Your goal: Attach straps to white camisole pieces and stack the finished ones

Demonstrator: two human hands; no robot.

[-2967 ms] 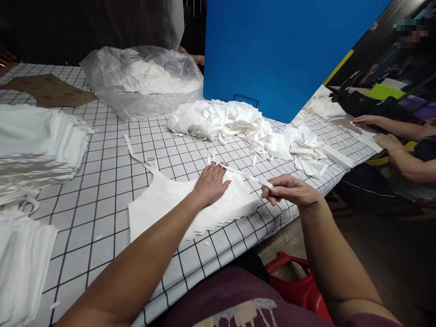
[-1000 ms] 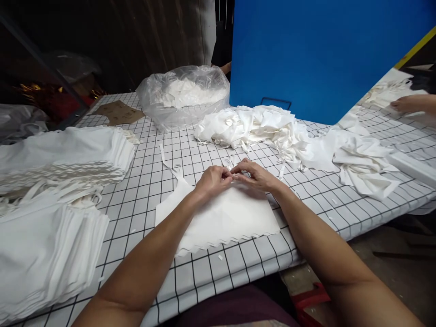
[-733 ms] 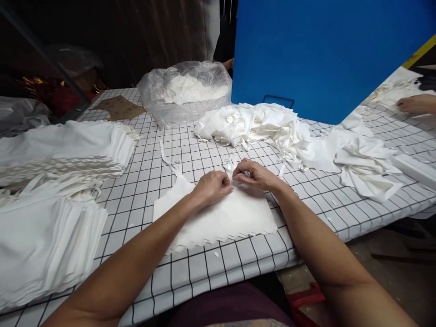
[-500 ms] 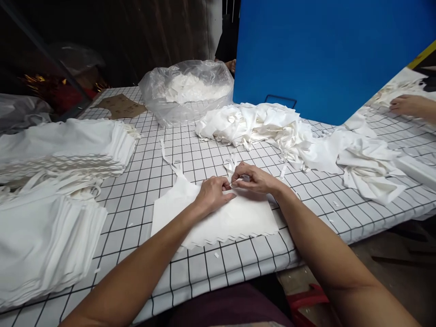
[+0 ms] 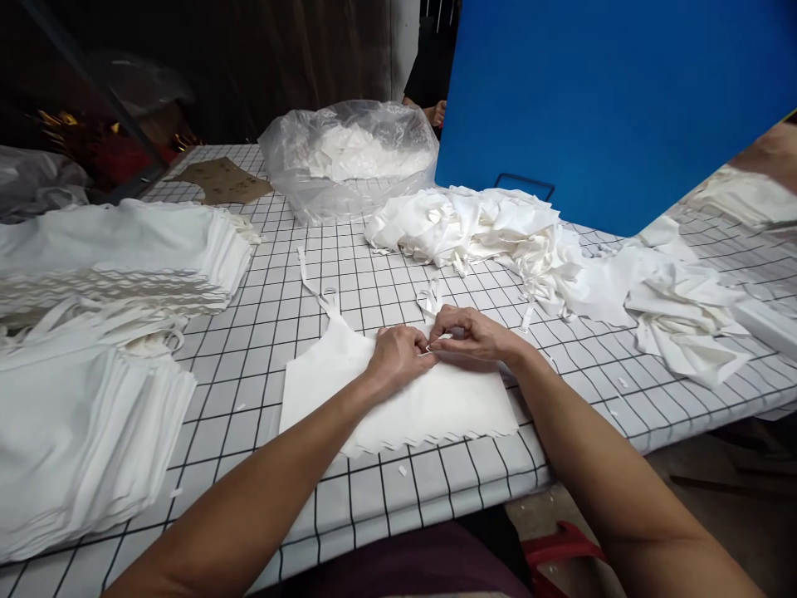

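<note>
A white camisole lies flat before me, its wavy hem toward the table's front edge and its thin straps pointing away. My left hand rests on it with fingers closed, pinching the top edge near the middle of the neckline. Right beside it, my right hand is also closed in a pinch on that edge, with the fingertips of both hands almost touching. Whether a small thread or trim sits between the fingertips is too fine to make out.
Stacks of white garments fill the left side. Farther back are a brown paper pattern, a clear plastic bag of white cloth and a heap of white garments. A blue board stands behind; co-workers' hands show beside it.
Both my hands stay at the neckline, with small shifts of the fingers. The view has turned slightly. At the far right, a co-worker's hand has moved up and is blurred.
</note>
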